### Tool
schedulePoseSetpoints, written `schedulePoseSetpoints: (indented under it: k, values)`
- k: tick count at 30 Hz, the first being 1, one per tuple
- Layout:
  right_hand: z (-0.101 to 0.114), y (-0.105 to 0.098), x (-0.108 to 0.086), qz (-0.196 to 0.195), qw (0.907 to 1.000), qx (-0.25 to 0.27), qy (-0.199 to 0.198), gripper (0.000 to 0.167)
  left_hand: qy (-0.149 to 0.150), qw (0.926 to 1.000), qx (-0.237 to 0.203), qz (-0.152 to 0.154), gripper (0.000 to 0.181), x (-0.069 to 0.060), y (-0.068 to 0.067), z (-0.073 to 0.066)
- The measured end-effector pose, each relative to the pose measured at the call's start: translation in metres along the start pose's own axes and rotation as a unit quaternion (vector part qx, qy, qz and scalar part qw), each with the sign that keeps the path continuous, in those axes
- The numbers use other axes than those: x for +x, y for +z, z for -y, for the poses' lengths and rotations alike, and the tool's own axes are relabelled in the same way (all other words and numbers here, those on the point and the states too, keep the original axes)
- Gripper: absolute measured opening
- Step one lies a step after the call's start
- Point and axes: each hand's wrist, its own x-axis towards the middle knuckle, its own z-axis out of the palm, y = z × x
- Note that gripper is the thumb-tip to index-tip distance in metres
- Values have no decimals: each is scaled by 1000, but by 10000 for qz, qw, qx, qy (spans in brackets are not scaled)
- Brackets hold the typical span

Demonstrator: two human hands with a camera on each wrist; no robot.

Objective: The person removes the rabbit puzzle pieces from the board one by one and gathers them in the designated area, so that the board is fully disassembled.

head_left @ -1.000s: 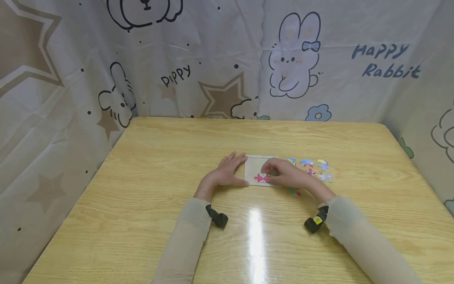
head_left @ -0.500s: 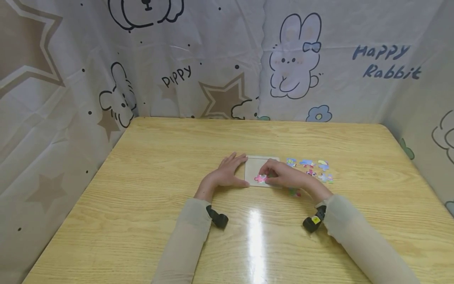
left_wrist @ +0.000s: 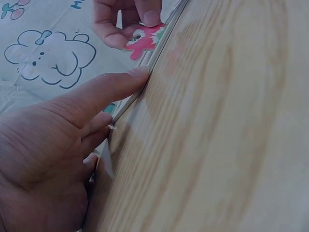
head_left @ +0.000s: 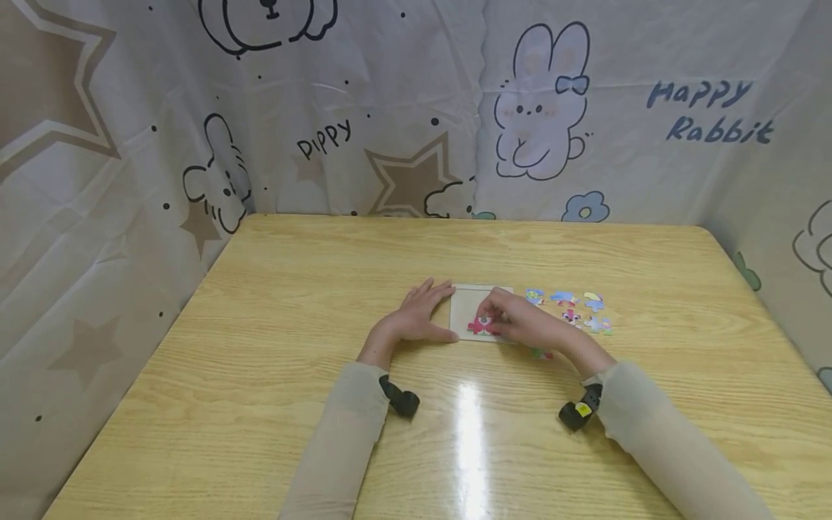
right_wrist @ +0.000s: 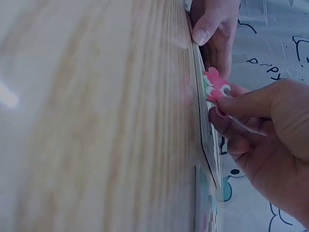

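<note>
A thin, light puzzle board [head_left: 463, 305] with a raised rim lies on the table. My left hand [head_left: 417, 314] rests at its left side, fingers spread toward the far corner. The left thumb [left_wrist: 113, 87] touches the near corner. Over the board, my right hand [head_left: 523, 318] pinches a pink, white and green jigsaw piece [right_wrist: 217, 86] between thumb and fingers. In the right wrist view the piece is tilted up above the board's near rim. Part of it is hidden behind my right fingers, which also cover the board's right part.
Several loose jigsaw pieces lie right of the board, among them a blue piece [head_left: 564, 297], a yellow-and-blue piece [head_left: 593, 300] and a pink piece with eyes [head_left: 570, 316]. One green-and-red piece [head_left: 541, 353] is partly under my right wrist. A printed curtain [head_left: 403, 108] hangs behind the table [head_left: 292, 289].
The pinched piece has changed its tilt and shifted slightly over the board, with my right hand turning a little. My left hand stays at the board's left side.
</note>
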Motion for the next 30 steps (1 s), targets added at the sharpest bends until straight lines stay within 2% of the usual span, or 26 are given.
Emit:
schedulePoseSetpoints:
  k: [4, 11, 19, 30]
  values:
    - [4, 0, 0, -64, 9999, -56, -70, 20, 6, 10000, 8, 12, 91, 0, 0, 0]
    - [2, -1, -6, -211, 9995, 219, 33, 22, -22, 10000, 16, 17, 92, 1, 1, -1]
    - [-8, -8, -26, -420, 9976, 485, 260, 22, 3, 10000, -32, 3, 92, -1, 0, -2]
    - [-18, -17, -52, -604, 9962, 350, 527, 18, 97, 9999, -91, -16, 92, -1, -1, -2]
